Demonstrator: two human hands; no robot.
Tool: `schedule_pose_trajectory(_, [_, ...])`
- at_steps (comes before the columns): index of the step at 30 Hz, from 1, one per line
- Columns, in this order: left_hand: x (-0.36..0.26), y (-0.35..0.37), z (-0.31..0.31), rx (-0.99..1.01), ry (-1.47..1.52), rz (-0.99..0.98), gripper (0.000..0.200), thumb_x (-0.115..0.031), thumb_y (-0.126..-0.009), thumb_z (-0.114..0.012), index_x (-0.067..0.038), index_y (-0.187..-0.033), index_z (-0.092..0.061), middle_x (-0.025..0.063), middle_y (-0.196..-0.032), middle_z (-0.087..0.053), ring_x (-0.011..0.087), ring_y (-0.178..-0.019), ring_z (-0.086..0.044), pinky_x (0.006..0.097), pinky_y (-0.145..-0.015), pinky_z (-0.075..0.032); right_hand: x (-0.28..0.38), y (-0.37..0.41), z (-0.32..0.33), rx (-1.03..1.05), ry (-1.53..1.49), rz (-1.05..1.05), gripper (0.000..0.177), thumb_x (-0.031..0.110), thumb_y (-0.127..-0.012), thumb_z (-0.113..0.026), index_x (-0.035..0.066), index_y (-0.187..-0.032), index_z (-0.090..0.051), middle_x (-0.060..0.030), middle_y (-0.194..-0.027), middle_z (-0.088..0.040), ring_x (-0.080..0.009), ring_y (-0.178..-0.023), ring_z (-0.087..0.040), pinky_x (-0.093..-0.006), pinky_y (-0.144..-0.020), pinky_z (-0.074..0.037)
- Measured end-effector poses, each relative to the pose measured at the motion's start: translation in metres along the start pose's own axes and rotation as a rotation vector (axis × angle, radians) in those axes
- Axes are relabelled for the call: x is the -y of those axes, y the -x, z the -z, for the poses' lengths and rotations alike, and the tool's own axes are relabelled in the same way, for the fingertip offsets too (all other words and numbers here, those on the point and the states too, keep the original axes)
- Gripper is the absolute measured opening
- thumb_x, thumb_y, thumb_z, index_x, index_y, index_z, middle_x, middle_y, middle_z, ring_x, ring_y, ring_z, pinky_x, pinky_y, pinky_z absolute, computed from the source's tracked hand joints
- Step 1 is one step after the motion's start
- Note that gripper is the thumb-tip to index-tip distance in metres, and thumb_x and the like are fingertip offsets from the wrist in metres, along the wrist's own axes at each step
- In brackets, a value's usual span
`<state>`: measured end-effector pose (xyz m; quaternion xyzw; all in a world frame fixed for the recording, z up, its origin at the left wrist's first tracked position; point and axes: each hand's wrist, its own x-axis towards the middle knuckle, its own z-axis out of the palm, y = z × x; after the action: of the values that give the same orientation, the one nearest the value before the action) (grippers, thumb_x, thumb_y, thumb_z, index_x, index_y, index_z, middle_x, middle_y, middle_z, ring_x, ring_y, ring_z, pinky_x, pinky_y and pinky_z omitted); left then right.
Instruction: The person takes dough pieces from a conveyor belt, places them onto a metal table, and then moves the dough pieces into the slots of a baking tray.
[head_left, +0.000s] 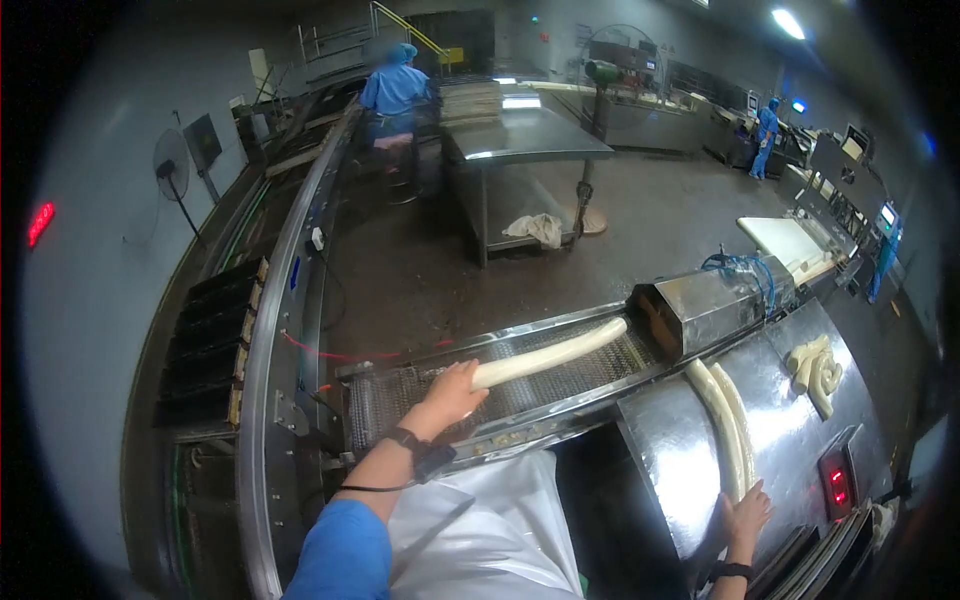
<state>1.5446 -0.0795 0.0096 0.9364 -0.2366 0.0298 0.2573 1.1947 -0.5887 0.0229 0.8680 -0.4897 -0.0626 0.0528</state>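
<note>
Dough roll (560, 354) on conv. (535, 398), L fingers (466, 372) gripping end; R fingers (757, 494) at 2 strips (726, 425), grip unclear.

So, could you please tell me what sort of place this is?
Probably a food factory, perhaps a bakery: a mesh conveyor bears a long pale roll like dough, and a co-worker wears a blue cap.

A dough roll (550, 353) lies along the conveyor (400, 407), its left end at the left hand (454, 393), its right end before the housing (722, 308). Right of the conveyor, two dough strips (716, 412) lie on the tabletop (668, 455), the right hand (746, 514) at their near end, a dough pile (820, 375) to their right. Left of the conveyor sit trays (208, 350); beyond it, another tabletop (542, 137).
</note>
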Motion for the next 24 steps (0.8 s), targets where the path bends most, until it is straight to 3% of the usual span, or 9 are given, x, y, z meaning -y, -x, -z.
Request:
schedule_pose_trajectory(2, [-0.021, -0.001, -0.003, 0.058, -0.144, 0.068, 0.062, -0.031, -0.081, -0.067, -0.001, -0.132, -0.047, 0.0219, -0.116, -0.06, 0.0381, -0.108, -0.057, 0.0457, -0.094, -0.044, 0.003, -0.001, -0.011, -0.107, -0.028, 0.224, 0.105, 0.054, -0.078, -0.066, -0.001, -0.149, -0.012, -0.0348, -0.143, -0.03, -0.0446, -0.129, -0.038, -0.0541, -0.11, -0.028])
schedule_pose_trajectory(6, [-0.056, -0.001, -0.005, 0.119, -0.116, 0.031, 0.055, -0.029, -0.083, -0.065, -0.002, -0.128, -0.048, 0.0198, -0.107, -0.061, 0.0376, -0.104, -0.059, 0.0465, -0.09, -0.046, 0.059, 0.001, 0.037, 0.115, -0.152, 0.155, 0.097, 0.047, -0.075, -0.068, 0.016, -0.152, -0.016, -0.0328, -0.145, -0.029, -0.0432, -0.13, -0.038, -0.0552, -0.105, -0.034])
schedule_pose_trajectory(8, [-0.062, 0.007, -0.013, 0.107, -0.047, -0.022, 0.048, -0.023, -0.082, -0.063, -0.002, -0.123, -0.05, 0.0196, -0.106, -0.061, 0.0382, -0.102, -0.059, 0.0467, -0.09, -0.046, 0.079, -0.003, 0.037, 0.041, -0.163, 0.119, 0.092, 0.044, -0.074, -0.067, 0.024, -0.151, -0.02, -0.0307, -0.137, -0.039, -0.0422, -0.124, -0.044, -0.0519, -0.1, -0.04])
schedule_pose_trajectory(10, [-0.06, 0.014, -0.022, 0.038, 0.128, -0.034, 0.043, -0.017, -0.08, -0.06, -0.003, -0.119, -0.051, 0.0197, -0.106, -0.061, 0.0387, -0.1, -0.059, 0.047, -0.089, -0.046, 0.088, -0.012, 0.031, 0.016, -0.251, 0.124, 0.088, 0.044, -0.074, -0.066, 0.023, -0.149, -0.025, -0.0271, -0.125, -0.048, -0.0413, -0.114, -0.05, -0.051, -0.095, -0.043])
schedule_pose_trajectory(15, [-0.06, 0.053, 0.017, 0.03, 0.072, 0.045, 0.043, -0.015, -0.076, -0.06, -0.006, -0.118, -0.054, 0.0197, -0.109, -0.062, 0.0375, -0.1, -0.061, 0.045, -0.089, -0.047, 0.098, 0.007, 0.038, -0.056, -0.325, 0.2, 0.077, 0.039, -0.072, -0.07, 0.019, -0.14, -0.04, -0.0251, -0.112, -0.051, -0.0409, -0.109, -0.05, -0.0496, -0.09, -0.045])
schedule_pose_trajectory(18, [-0.055, 0.081, 0.035, 0.142, -0.011, 0.159, 0.038, -0.018, -0.072, -0.068, -0.002, -0.105, -0.062, 0.0205, -0.095, -0.066, 0.037, -0.087, -0.064, 0.0428, -0.08, -0.051, 0.094, 0.018, 0.037, -0.052, -0.345, 0.188, 0.071, 0.037, -0.07, -0.069, 0.015, -0.135, -0.049, -0.0238, -0.111, -0.052, -0.0393, -0.105, -0.053, -0.048, -0.088, -0.047])
schedule_pose_trajectory(21, [-0.026, 0.105, 0.041, 0.124, 0.663, 0.469, 0.024, -0.024, -0.075, -0.069, -0.002, -0.084, -0.069, 0.0116, -0.075, -0.066, 0.0234, -0.066, -0.063, 0.0358, -0.063, -0.051, 0.102, 0.034, 0.053, -0.068, -0.391, 0.112, 0.062, 0.035, -0.068, -0.067, 0.006, -0.122, -0.058, -0.0234, -0.107, -0.051, -0.0372, -0.093, -0.057, -0.0458, -0.084, -0.05])
schedule_pose_trajectory(22, [0.001, 0.119, 0.041, 0.121, 1.221, 0.561, 0.023, -0.022, -0.077, -0.068, -0.002, -0.088, -0.066, 0.0067, -0.068, -0.059, 0.0169, -0.058, -0.057, 0.0309, -0.057, -0.049, 0.096, 0.027, 0.039, -0.105, -0.339, 0.135, 0.061, 0.035, -0.068, -0.067, 0.004, -0.12, -0.059, -0.0237, -0.107, -0.051, -0.0374, -0.09, -0.058, -0.0457, -0.084, -0.05])
schedule_pose_trajectory(24, [-0.023, 0.127, 0.095, -0.163, 1.779, 0.875, 0.022, -0.019, -0.081, -0.064, -0.002, -0.094, -0.061, 0.0049, -0.066, -0.055, 0.0145, -0.055, -0.055, 0.0275, -0.053, -0.047, 0.094, 0.019, 0.032, -0.078, -0.342, 0.158, 0.064, 0.037, -0.067, -0.066, 0.005, -0.122, -0.057, -0.026, -0.11, -0.05, -0.0412, -0.098, -0.055, -0.0478, -0.087, -0.048])
